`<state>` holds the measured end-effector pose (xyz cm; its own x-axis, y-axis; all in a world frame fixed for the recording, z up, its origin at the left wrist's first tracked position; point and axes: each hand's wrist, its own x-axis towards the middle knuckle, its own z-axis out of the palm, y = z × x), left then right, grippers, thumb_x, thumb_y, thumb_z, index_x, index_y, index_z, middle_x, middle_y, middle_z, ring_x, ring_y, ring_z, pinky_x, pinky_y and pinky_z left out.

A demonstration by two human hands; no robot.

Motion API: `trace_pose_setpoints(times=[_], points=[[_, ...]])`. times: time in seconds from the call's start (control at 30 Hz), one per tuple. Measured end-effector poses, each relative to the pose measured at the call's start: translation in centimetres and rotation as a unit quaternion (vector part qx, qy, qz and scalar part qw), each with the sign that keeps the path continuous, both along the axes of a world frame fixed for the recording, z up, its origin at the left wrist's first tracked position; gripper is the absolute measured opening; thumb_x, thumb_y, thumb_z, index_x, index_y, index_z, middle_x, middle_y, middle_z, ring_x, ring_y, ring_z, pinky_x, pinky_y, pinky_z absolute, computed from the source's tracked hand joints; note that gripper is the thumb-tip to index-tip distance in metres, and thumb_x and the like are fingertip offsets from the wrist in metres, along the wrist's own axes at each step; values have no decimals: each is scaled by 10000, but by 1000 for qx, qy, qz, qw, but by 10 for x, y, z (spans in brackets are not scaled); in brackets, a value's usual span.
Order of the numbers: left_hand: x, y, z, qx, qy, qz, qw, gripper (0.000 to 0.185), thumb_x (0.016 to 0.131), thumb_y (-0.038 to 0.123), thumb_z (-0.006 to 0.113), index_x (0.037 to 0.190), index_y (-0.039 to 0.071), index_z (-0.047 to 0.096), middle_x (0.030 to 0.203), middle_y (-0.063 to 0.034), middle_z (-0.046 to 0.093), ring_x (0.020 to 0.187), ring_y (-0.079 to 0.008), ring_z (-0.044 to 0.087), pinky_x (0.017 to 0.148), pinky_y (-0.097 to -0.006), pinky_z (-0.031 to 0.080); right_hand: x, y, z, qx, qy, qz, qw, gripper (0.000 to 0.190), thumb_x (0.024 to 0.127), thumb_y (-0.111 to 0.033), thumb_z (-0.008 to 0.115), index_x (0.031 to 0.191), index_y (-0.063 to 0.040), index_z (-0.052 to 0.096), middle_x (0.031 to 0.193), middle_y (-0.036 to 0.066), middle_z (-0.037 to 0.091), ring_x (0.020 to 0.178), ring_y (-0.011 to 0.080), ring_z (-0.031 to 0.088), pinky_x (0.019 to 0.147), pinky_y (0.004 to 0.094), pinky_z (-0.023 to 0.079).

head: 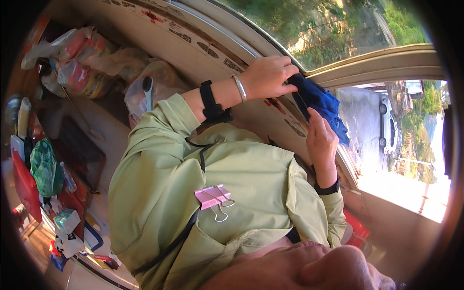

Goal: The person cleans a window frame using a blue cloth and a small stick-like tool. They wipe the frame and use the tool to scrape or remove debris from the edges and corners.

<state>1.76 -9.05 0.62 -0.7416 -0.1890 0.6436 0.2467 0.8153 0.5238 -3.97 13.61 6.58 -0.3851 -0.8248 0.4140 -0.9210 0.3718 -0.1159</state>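
Observation:
A bunched dark blue cloth hangs by the window frame in front of me. My left hand, a silver bangle at its wrist, pinches the cloth's upper end between thumb and fingers. From there a thin strand, perhaps thread, runs to my right hand. The right fingertips are drawn together at that strand, and they appear to hold its end. Whether a needle is there is too small to tell. A pink binder clip sits on the front of my light green shirt.
A sliding window stands just beyond my hands, with a parked car outside. Plastic bags and a dark-headed brush lie to the left. Farther down are a green bag, a small box and a red stool.

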Motion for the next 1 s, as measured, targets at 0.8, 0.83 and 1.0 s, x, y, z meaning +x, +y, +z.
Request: trace_pose_setpoints(times=[0.8, 0.83, 1.0], points=[[16, -70, 4, -14, 46, 185, 982, 155, 722, 181, 635, 617, 89, 567, 676, -48, 575, 716, -281, 583, 589, -406, 477, -2, -110, -6, 103, 124, 57, 985, 397, 772, -69, 590, 1159, -156, 614, 758, 52, 542, 608, 226, 620, 517, 328, 503], [19, -78, 5, -22, 47, 206, 977, 153, 718, 176, 636, 614, 87, 569, 668, -51, 572, 706, -284, 581, 586, -405, 475, -1, -115, -5, 113, 134, 57, 983, 406, 763, -83, 604, 1162, -153, 607, 761, 46, 541, 611, 211, 625, 514, 318, 506], [31, -129, 5, -60, -6, 236, 970, 143, 701, 198, 649, 622, 88, 605, 655, -62, 596, 686, -306, 578, 629, -439, 469, 9, -118, -2, 124, 145, 59, 980, 452, 757, -100, 627, 1206, -142, 605, 785, 41, 541, 630, 200, 626, 526, 306, 505]])
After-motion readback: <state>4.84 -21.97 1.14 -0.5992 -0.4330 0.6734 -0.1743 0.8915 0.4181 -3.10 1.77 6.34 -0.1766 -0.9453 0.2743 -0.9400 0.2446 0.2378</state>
